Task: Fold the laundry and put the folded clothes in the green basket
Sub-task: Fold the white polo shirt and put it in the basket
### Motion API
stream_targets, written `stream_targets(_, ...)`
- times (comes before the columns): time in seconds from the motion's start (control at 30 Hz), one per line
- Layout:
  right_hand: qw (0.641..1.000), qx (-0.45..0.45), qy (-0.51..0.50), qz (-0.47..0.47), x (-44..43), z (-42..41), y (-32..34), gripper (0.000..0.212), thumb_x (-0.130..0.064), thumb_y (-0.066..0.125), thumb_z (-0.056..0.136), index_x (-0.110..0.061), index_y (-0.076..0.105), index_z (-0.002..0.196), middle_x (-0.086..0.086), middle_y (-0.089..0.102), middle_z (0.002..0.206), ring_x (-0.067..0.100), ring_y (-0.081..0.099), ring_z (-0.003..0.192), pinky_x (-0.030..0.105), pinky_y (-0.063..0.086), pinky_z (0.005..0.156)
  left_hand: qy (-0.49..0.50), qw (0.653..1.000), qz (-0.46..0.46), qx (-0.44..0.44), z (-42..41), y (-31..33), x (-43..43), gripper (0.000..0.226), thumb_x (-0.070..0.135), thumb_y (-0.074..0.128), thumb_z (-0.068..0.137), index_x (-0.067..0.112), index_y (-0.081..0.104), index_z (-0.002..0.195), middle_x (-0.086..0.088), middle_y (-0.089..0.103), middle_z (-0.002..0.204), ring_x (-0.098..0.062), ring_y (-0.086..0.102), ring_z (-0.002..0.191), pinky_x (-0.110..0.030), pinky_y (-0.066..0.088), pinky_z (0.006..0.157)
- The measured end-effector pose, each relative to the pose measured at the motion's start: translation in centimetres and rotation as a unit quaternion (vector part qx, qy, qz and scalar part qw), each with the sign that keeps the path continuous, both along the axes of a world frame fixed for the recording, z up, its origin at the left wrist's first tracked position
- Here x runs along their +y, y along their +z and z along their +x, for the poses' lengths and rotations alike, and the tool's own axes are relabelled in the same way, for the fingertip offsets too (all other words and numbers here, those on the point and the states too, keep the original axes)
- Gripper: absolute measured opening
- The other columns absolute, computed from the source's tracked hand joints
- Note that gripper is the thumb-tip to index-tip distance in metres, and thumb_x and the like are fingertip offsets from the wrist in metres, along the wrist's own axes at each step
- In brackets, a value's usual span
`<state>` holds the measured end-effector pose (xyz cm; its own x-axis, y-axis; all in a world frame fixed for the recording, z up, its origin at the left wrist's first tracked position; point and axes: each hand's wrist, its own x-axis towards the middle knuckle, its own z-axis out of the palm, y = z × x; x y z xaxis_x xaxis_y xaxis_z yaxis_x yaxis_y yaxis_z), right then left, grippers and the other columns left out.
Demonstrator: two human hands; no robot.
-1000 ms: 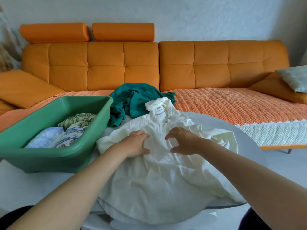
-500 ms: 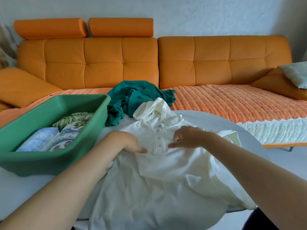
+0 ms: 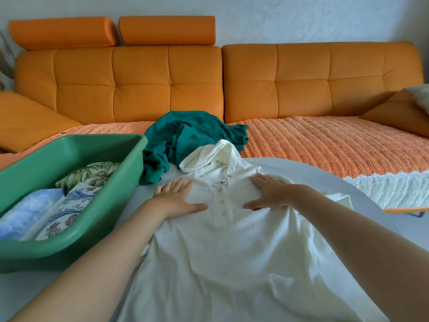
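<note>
A white shirt (image 3: 222, 240) lies spread on the table (image 3: 301, 169), collar at the far end. Both hands press flat on its chest – left hand (image 3: 177, 196) and right hand (image 3: 270, 192), fingers straight, either side of the buttons. The green basket (image 3: 76, 231) at left holds folded clothes (image 3: 58, 201) – a teal garment (image 3: 185, 135) lies crumpled beyond.

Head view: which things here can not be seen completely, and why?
Head view only.
White shirt: hem cut by bottom edge; chest partly under left hand and right hand.
Green basket: left end cut by left edge.
Teal garment: crumpled, partly behind the shirt.
Neck label: too small to read.
</note>
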<state>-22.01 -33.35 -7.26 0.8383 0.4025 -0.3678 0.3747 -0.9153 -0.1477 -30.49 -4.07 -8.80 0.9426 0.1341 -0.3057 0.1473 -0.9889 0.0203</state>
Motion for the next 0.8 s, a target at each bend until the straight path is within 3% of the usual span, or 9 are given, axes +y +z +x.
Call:
stream_targets(0.07, 1.0, -0.015, -0.01, -0.009, 0.7, 0.7, 0.2, 0.111, -0.087, 0.054, 0.071, -0.033, 0.011, 0.159, -0.007, 0.005, 0.166, 0.024, 0.009, 0.153, 0.054, 0.011, 0.12, 0.034, 0.999, -0.003, -0.041, 1.3, 0.5, -0.3, 0.083, 0.086, 0.026, 0.083, 0.045, 0.017, 0.155, 0.003, 0.011, 0.166, -0.03, 0.013, 0.15, -0.05, 0.013, 0.118)
stream_targets(0.17, 0.991, -0.134, -0.018, -0.006, 2.5, 1.3, 0.9, 0.08, -0.08, 0.043, 0.084, -0.024, 0.049, 0.142, 0.008, 0.046, 0.143, 0.03, 0.044, 0.131, 0.05, 0.03, 0.111, 0.027, 0.986, 0.022, -0.165, 3.2, 1.6, -0.8, 0.046, 0.058, 0.029, 0.099, 0.034, 0.058, 0.126, -0.005, 0.052, 0.137, -0.028, 0.044, 0.127, -0.045, 0.031, 0.104)
stream_targets(0.27, 0.968, -0.248, -0.004, 0.03, 4.0, 1.9, 1.3, 0.043, -0.054, 0.045, 0.097, -0.021, 0.062, 0.12, 0.005, 0.055, 0.122, 0.026, 0.053, 0.113, 0.043, 0.04, 0.1, 0.013, 0.948, -0.022, -0.317, 5.3, 2.0, -1.0, 0.018, 0.027, 0.049, 0.097, 0.02, 0.051, 0.113, -0.003, 0.055, 0.119, -0.025, 0.049, 0.113, -0.038, 0.04, 0.091)
stream_targets(0.37, 0.955, -0.266, 0.016, 0.13, 5.1, 2.8, 1.0, 0.023, -0.031, 0.056, 0.096, -0.026, 0.059, 0.118, 0.002, 0.049, 0.129, 0.023, 0.051, 0.115, 0.037, 0.042, 0.098, 0.021, 0.947, -0.089, -0.307, 7.5, 2.2, -1.5, 0.036, 0.022, 0.061, 0.091, 0.016, 0.048, 0.124, -0.004, 0.05, 0.124, -0.026, 0.045, 0.118, -0.039, 0.043, 0.094)
stream_targets(0.47, 0.943, -0.265, 0.029, 0.2, 6.1, 3.7, 0.6, 0.027, -0.024, 0.059, 0.095, -0.026, 0.058, 0.122, 0.001, 0.047, 0.133, 0.023, 0.051, 0.115, 0.035, 0.043, 0.095, 0.028, 0.971, 0.003, -0.235, 9.3, 1.7, -1.6, 0.037, 0.026, 0.061, 0.09, 0.017, 0.056, 0.126, -0.006, 0.05, 0.127, -0.029, 0.043, 0.12, -0.041, 0.041, 0.101)
stream_targets(0.57, 0.936, -0.272, 0.047, 0.219, 6.8, 4.3, 0.5, 0.034, -0.019, 0.06, 0.094, -0.026, 0.057, 0.127, 0.0, 0.044, 0.139, 0.023, 0.046, 0.126, 0.037, 0.039, 0.106, 0.036, 0.963, 0.056, -0.262, 9.9, 1.4, -1.1, 0.021, 0.019, 0.051, 0.096, 0.015, 0.066, 0.11, -0.007, 0.057, 0.118, -0.029, 0.049, 0.111, -0.039, 0.041, 0.096)
stream_targets(0.7, 0.922, -0.306, 0.065, 0.227, 7.5, 4.0, 1.0, 0.048, -0.018, 0.062, 0.091, -0.025, 0.05, 0.137, 0.0, 0.04, 0.144, 0.023, 0.043, 0.13, 0.038, 0.034, 0.11, 0.056, 0.889, -0.115, -0.44, 8.8, 3.1, -1.5, 0.014, 0.017, 0.04, 0.103, 0.006, 0.048, 0.103, -0.013, 0.06, 0.093, -0.034, 0.055, 0.087, -0.045, 0.047, 0.074)
stream_targets(0.8, 0.902, -0.359, 0.074, 0.23, 8.2, 3.3, 1.8, 0.066, -0.026, 0.069, 0.087, -0.024, 0.039, 0.145, 0.003, 0.038, 0.148, 0.025, 0.041, 0.134, 0.042, 0.034, 0.11, -0.016, 0.87, -0.163, -0.465, 7.2, 5.6, -1.9, 0.015, 0.02, 0.035, 0.105, 0.01, 0.045, 0.109, -0.005, 0.054, 0.081, -0.03, 0.053, 0.073, -0.042, 0.04, 0.06)
